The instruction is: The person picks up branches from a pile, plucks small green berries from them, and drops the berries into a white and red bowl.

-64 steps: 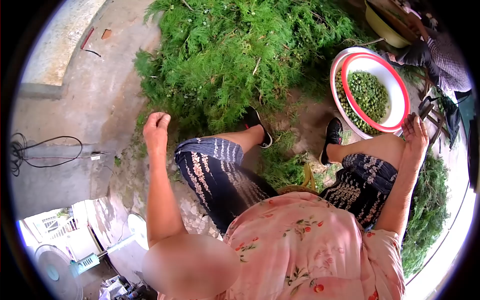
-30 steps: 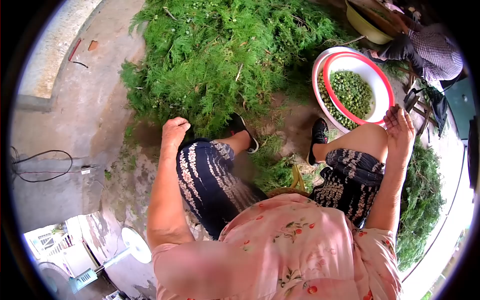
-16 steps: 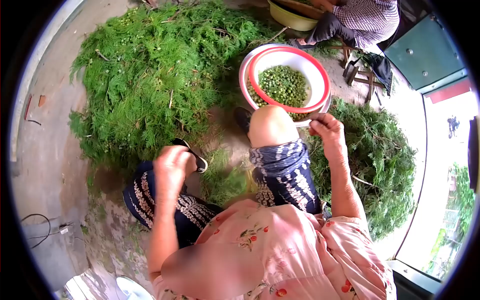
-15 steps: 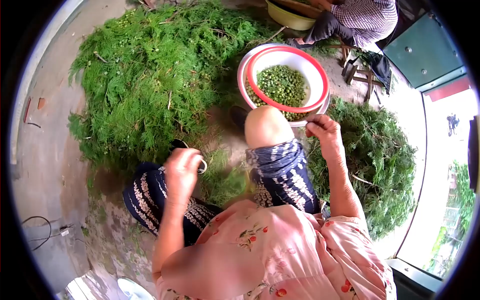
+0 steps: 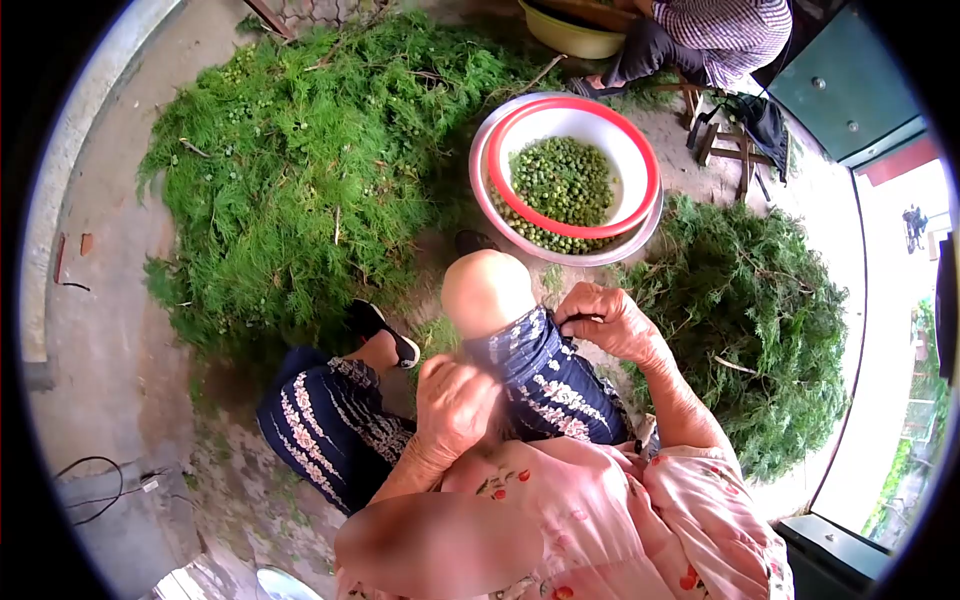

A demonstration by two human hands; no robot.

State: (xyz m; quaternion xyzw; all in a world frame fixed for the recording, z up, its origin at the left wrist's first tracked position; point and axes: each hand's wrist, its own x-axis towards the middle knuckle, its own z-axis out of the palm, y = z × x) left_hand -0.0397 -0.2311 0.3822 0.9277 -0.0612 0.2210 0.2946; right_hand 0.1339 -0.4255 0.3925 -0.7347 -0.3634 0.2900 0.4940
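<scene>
My right hand (image 5: 615, 325) is closed in a pinch at the outer side of the rolled-up navy patterned trouser leg (image 5: 560, 385), just below my bare knee (image 5: 487, 292). On the inner side of the same leg, my left hand (image 5: 458, 402) has its fingers curled against the cloth, and its fingertips are slightly blurred. Beyond the knee, a white basin with a red rim (image 5: 648, 150) holds small round green fruits (image 5: 562, 180). It sits tilted inside a wider metal basin (image 5: 480, 165), where more of the green fruits lie.
A large heap of feathery green branches (image 5: 290, 170) spreads to the left; a smaller, darker heap (image 5: 750, 320) lies to the right. Another person (image 5: 715, 40) sits at the far side by a yellow tub (image 5: 570, 38). A wooden stool (image 5: 735, 155) stands near a green metal panel (image 5: 850, 85).
Both hands have come in to the rolled trouser leg, the left moving right and down, the right moving down and left. My knee has shifted left and lower in view.
</scene>
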